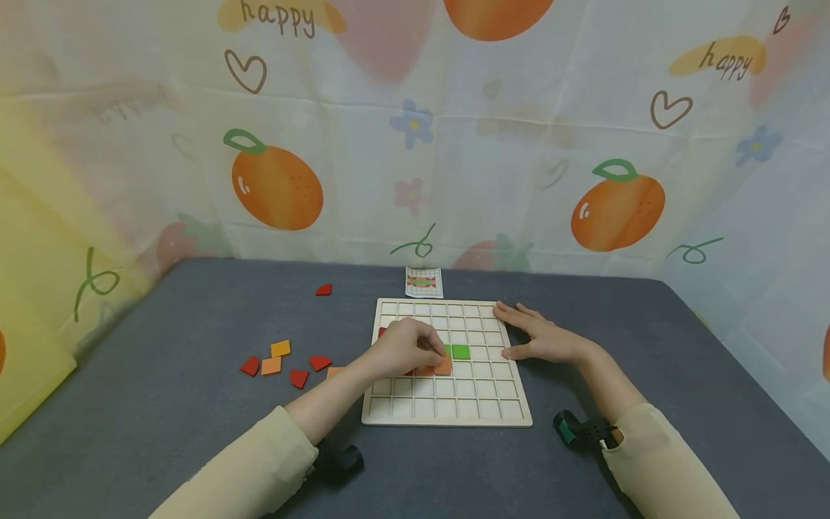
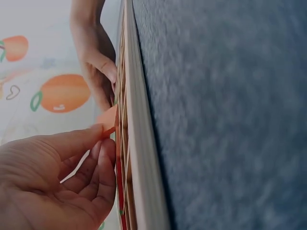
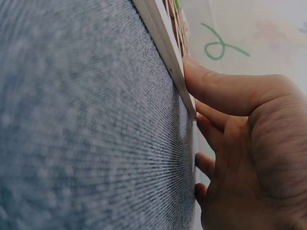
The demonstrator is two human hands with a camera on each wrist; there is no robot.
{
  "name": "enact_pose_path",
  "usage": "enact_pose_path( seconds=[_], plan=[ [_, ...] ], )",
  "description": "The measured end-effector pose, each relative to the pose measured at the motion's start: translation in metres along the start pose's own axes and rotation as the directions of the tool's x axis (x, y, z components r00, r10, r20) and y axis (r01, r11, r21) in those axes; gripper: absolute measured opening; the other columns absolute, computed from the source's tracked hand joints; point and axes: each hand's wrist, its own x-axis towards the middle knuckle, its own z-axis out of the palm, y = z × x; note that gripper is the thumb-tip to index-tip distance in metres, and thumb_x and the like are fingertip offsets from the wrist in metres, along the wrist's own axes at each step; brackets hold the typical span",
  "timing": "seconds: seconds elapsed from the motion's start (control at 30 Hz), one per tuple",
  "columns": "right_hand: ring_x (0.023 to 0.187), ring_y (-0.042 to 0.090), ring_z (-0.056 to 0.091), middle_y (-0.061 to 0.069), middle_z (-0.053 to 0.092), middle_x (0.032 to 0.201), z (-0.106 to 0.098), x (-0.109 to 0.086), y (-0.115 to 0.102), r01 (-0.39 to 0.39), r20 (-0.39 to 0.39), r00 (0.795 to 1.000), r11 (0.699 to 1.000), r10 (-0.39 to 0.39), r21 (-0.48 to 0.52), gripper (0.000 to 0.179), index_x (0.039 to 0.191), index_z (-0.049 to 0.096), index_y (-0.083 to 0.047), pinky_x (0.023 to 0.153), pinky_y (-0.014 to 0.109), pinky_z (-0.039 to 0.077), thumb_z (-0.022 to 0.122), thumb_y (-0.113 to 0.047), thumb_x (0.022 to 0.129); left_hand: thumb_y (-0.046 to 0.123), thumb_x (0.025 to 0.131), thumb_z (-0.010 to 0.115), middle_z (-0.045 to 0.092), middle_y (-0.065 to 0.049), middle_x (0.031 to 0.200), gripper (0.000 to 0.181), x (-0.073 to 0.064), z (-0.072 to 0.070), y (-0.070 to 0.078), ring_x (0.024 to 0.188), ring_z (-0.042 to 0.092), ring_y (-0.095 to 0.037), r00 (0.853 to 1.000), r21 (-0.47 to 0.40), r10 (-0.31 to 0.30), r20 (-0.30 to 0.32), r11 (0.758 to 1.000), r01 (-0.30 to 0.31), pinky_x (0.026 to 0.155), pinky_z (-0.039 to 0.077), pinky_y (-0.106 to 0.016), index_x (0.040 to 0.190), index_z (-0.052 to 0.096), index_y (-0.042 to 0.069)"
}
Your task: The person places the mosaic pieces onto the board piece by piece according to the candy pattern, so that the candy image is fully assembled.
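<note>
My left hand [image 1: 408, 348] pinches an orange square tile [image 2: 108, 120] between thumb and fingers. The tile is tilted, with one edge at the surface of a pale wooden grid board [image 1: 447, 422]. Green square tiles [image 1: 461, 352] lie in the board's cells just beyond that hand, and another orange tile [image 1: 424, 371] sits beside the pinched one. Red pieces on the board are partly hidden by the left hand. My right hand [image 1: 541, 337] rests along the board's right edge, fingers spread and thumb [image 3: 218, 88] touching the rim.
Left of the board lie loose red pieces [image 1: 299, 378], orange squares [image 1: 271, 366] and a yellow-orange square [image 1: 280, 349]. One red piece [image 1: 323, 290] is farther back. A small printed pattern card [image 1: 424, 282] stands behind the board, before a fruit-print cloth [image 1: 363, 180].
</note>
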Motion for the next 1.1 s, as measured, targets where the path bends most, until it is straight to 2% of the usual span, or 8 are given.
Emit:
enact_pose_path(
  seconds=[0.3, 0.53, 0.8, 1.1],
  plan=[
    [0.152, 0.048, -0.008, 0.016, 0.007, 0.168, -0.0008, -0.001, -0.0007, -0.001, 0.0, 1.0, 1.0, 0.001, -0.004, 0.09, 0.158, 0.019, -0.01, 0.11, 0.078, -0.005, 0.069, -0.04, 0.09, 0.009, 0.082, 0.078, 0.075, 0.0, 0.08, 0.004, 0.0001, 0.0062, 0.0037, 0.072, 0.06, -0.006, 0.999, 0.043, -0.023, -0.032, 0.999, 0.025, 0.068, 0.045, -0.022, 0.084, 0.076, 0.012],
    [0.152, 0.048, -0.008, 0.016, 0.006, 0.168, -0.001, -0.0014, -0.0001, 0.002, 0.0, 1.0, 1.0, -0.002, -0.004, 0.091, 0.158, 0.018, -0.009, 0.11, 0.079, -0.005, 0.069, -0.041, 0.09, 0.009, 0.081, 0.078, 0.074, -0.001, 0.079, 0.004, 0.0007, 0.0078, 0.0021, 0.071, 0.059, -0.005, 1.0, 0.037, -0.009, -0.02, 0.999, 0.01, 0.07, 0.047, -0.021, 0.083, 0.076, 0.011],
    [0.152, 0.048, -0.008, 0.016, 0.007, 0.168, -0.0004, -0.0005, -0.0002, -0.009, -0.002, 1.0, 1.0, 0.009, -0.009, 0.091, 0.158, 0.019, -0.01, 0.11, 0.078, -0.005, 0.069, -0.04, 0.089, 0.01, 0.082, 0.078, 0.073, 0.0, 0.082, 0.004, 0.0001, 0.0099, 0.0009, 0.076, 0.059, -0.007, 1.0, 0.099, 0.023, -0.007, 0.995, -0.022, 0.069, 0.048, -0.022, 0.085, 0.076, 0.012],
    [0.152, 0.048, -0.008, 0.016, 0.006, 0.168, -0.0003, -0.0004, -0.0021, -0.006, 0.002, 1.0, 1.0, 0.006, -0.011, 0.091, 0.158, 0.018, -0.009, 0.11, 0.078, -0.005, 0.068, -0.04, 0.09, 0.01, 0.08, 0.08, 0.073, -0.001, 0.08, 0.004, -0.0012, 0.0096, 0.0021, 0.073, 0.06, -0.007, 0.999, 0.113, 0.037, -0.023, 0.993, -0.034, 0.067, 0.048, -0.021, 0.081, 0.076, 0.01]
  ],
)
